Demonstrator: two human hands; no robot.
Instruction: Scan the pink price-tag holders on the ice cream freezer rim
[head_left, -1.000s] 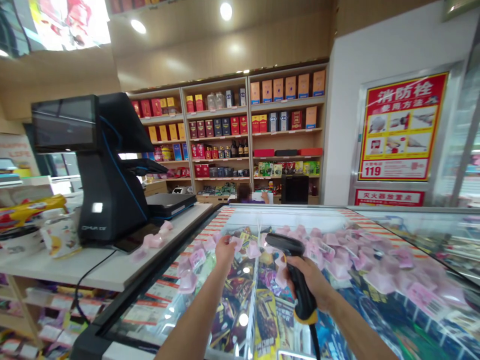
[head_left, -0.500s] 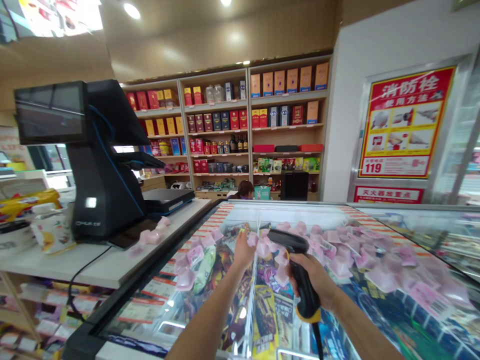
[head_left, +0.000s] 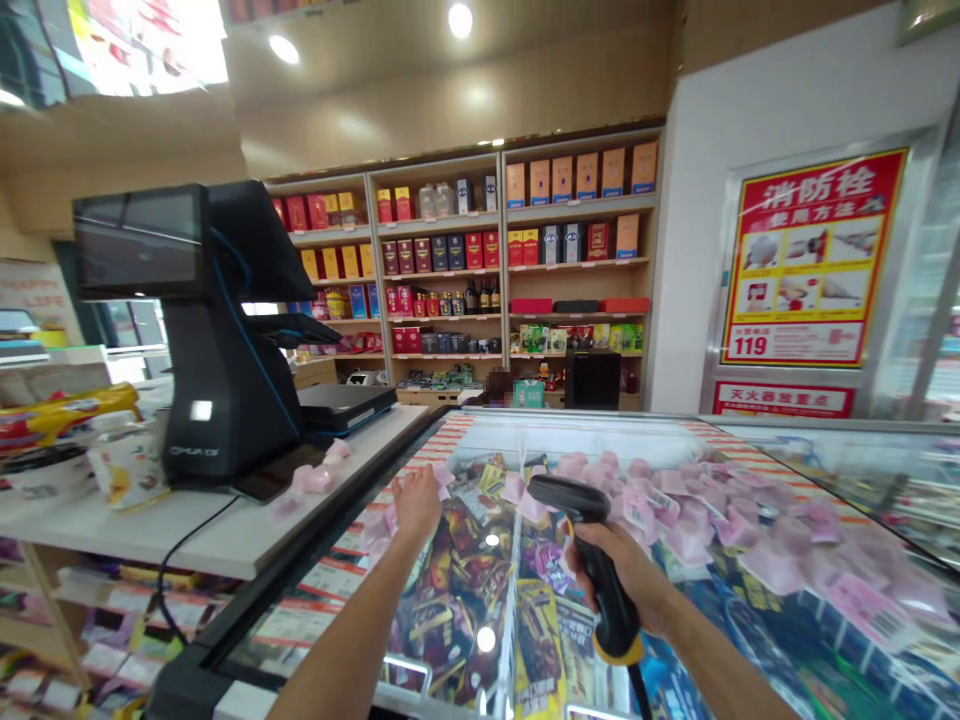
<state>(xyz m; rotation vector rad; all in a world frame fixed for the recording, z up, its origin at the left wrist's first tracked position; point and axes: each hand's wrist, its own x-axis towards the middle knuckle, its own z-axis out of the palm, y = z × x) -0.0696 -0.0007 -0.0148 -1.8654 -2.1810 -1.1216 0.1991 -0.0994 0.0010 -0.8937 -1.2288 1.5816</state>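
My right hand (head_left: pixel 626 580) grips a black barcode scanner (head_left: pixel 596 560) with yellow trim, its head tilted to the left above the glass-topped freezer (head_left: pixel 480 432). Over the left side of the glass, my left hand (head_left: pixel 416 505) reaches in among small pink cup-shaped packs (head_left: pixel 375 535); its fingers look parted and bent, though their tips are partly hidden. A pink pack (head_left: pixel 514 488) lies just left of the scanner's head. Many more pink packs (head_left: pixel 697 510), some with barcode labels, are spread across the right half of the glass.
A black checkout terminal (head_left: pixel 225 360) with a flat scale (head_left: pixel 345 405) stands on the white counter (head_left: pixel 217 535) at left. Pink packs (head_left: pixel 311 480) lie by it. Wrapped ice creams (head_left: pixel 465 570) show through the glass. Shelves of boxes (head_left: pixel 442 250) line the back wall.
My left hand has moved left, from beside the scanner's head to the pink packs at the left. The right hand still holds the scanner in nearly the same place. The view has shifted slightly.
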